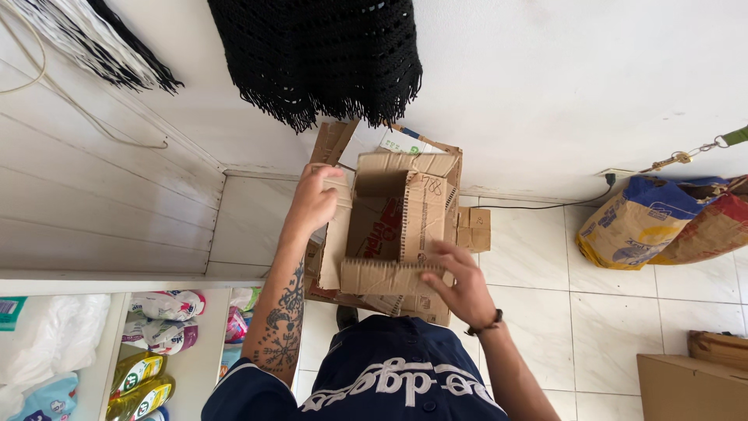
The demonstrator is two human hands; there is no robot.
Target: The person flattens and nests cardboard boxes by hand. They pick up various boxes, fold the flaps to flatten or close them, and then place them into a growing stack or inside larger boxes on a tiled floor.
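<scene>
Hands clasp an open cardboard box [393, 226]: left grip [313, 199] on its far flap, right grip [460, 282] near.

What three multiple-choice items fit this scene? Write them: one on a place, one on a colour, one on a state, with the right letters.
1. Where is the right hand?
A. on the cardboard box's near flap
B. on the floor
C. on a bottle

2. What colour is the fringed cloth hanging above?
A. red
B. black
C. yellow

3. How is the cardboard box?
A. taped shut
B. crushed flat
C. open, flaps up

Answers: 1 A, fingers grip the near flap; 2 B, it is dark throughout; 3 C, the left hand holds a side flap and the inside shows.
</scene>
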